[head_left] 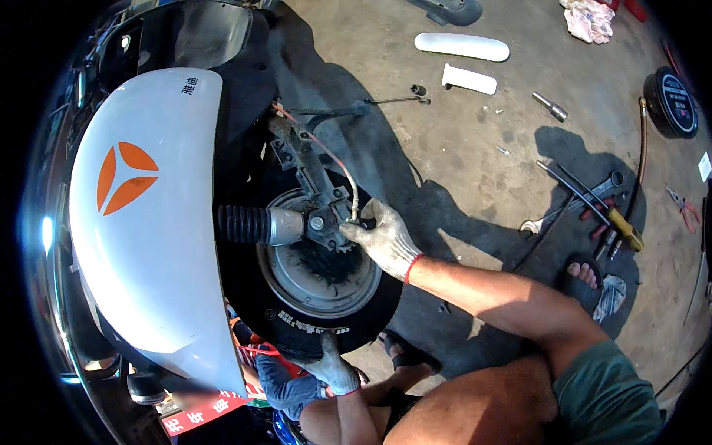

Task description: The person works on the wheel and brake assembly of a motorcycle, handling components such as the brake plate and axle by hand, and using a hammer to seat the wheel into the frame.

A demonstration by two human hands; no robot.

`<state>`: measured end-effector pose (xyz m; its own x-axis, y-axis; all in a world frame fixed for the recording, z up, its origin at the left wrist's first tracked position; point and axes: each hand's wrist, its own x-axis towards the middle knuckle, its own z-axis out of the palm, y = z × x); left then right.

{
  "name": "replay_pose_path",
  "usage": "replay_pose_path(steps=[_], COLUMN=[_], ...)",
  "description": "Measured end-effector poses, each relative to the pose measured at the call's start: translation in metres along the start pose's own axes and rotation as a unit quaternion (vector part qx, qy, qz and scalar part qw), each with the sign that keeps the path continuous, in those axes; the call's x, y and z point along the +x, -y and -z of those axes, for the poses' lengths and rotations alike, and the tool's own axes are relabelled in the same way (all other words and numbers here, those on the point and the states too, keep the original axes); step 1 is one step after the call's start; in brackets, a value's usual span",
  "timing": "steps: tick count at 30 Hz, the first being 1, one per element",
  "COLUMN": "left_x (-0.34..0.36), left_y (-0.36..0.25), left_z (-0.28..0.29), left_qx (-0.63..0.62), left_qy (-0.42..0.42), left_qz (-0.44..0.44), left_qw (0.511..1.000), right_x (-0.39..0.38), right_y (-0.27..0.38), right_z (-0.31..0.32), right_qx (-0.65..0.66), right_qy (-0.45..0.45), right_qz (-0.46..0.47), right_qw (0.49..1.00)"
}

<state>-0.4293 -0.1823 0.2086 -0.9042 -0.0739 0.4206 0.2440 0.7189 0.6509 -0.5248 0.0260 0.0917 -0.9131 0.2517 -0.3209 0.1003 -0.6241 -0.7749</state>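
Right hand point(386, 239) is pinching the rigid, greasy axle bracket point(330, 219) — left hand point(334, 371) is gripping the heavy tyre point(371, 315) below it.

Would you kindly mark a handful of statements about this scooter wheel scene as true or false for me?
1. The right hand wears a work glove and touches the hub assembly at the wheel's centre. True.
2. The left hand rests on top of the white body panel. False: it is at the lower edge of the tyre.
3. Two white plastic covers lie on the concrete floor. True.
4. The wrenches lie inside a toolbox. False: they lie loose on the floor.
5. Both hands are bare. False: both wear gloves.
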Motion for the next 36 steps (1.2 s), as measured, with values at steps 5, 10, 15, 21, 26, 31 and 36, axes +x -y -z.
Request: replay_pose_path(steps=[5,10,15,21,26,31,36], left_x=[-0.001,0.003,-0.001,0.002,0.001,-0.002,-0.004], left_y=[-0.016,-0.016,-0.021,-0.003,0.006,-0.002,-0.021], left_z=[-0.009,-0.007,-0.012,-0.002,0.001,-0.005,-0.014], left_qx=[0.041,0.102,0.031,0.106,0.065,0.071,0.089], left_qy=[-0.007,-0.023,-0.039,-0.045,-0.046,-0.074,-0.071], left_qz=[-0.023,-0.01,0.051,0.011,0.014,0.036,0.064], left_qw=[0.999,0.994,0.997,0.993,0.997,0.994,0.991], right_x=[-0.004,-0.001,-0.001,0.002,0.001,-0.003,-0.006], right_y=[0.004,0.011,0.007,0.005,0.015,0.016,0.014], right_z=[0.001,-0.001,0.002,0.0,0.0,0.007,0.005], right_qx=[0.119,-0.047,0.181,0.18,0.019,0.104,0.182], right_qy=[0.015,-0.027,0.04,0.032,0.01,0.051,0.043], right_qz=[0.01,0.008,-0.012,-0.036,-0.076,-0.015,-0.034], right_qw=[0.993,0.998,0.983,0.983,0.997,0.993,0.982])
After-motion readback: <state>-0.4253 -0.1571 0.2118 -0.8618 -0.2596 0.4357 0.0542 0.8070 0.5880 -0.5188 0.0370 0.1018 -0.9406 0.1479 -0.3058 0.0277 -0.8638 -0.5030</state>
